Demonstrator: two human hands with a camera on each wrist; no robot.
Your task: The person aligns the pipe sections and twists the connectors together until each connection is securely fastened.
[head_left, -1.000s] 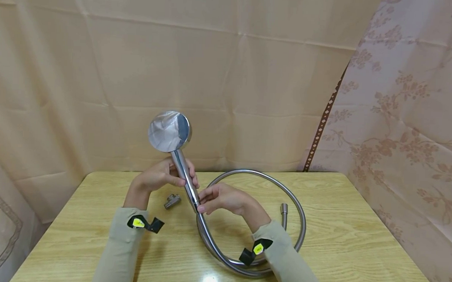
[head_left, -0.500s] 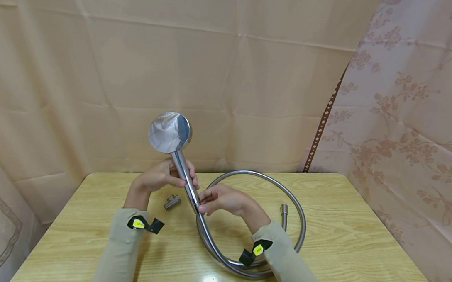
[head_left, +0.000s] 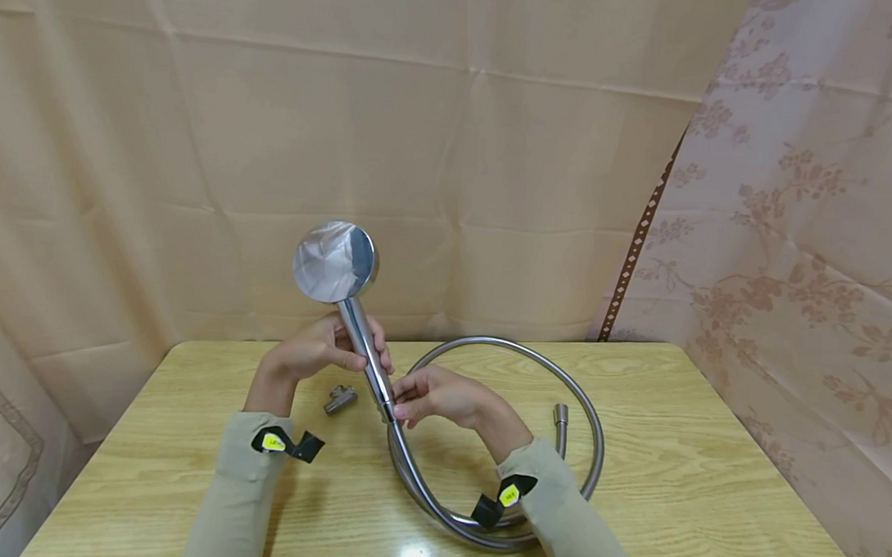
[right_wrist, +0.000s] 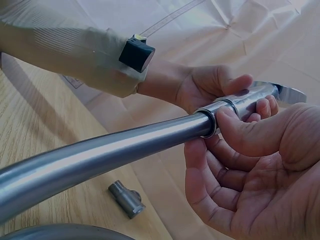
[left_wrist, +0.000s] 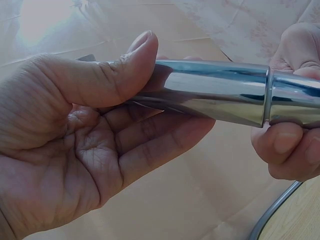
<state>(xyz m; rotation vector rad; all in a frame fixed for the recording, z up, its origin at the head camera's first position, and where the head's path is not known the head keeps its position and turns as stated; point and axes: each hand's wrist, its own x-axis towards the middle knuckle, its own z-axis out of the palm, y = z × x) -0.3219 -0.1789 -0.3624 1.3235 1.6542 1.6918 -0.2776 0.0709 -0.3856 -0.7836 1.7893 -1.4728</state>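
Note:
My left hand point(head_left: 314, 348) holds a chrome shower head point(head_left: 334, 261) by its handle, thumb on the near side and fingers behind it. The round face is up and tilted to the left in the head view. At the handle's lower end, my right hand point(head_left: 445, 393) pinches the metal hose nut point(right_wrist: 216, 107) between thumb and fingers. In the left wrist view, a thin seam runs between the handle point(left_wrist: 215, 92) and the nut. The grey shower hose point(right_wrist: 100, 160) runs down from the nut. My right fingers partly hide the nut.
The hose lies in a wide loop on the wooden table point(head_left: 675, 483), its free end fitting point(head_left: 562, 413) pointing up at the right. A small metal T-shaped fitting point(head_left: 341, 399) lies beside the handle. A beige curtain point(head_left: 450, 164) hangs behind the table.

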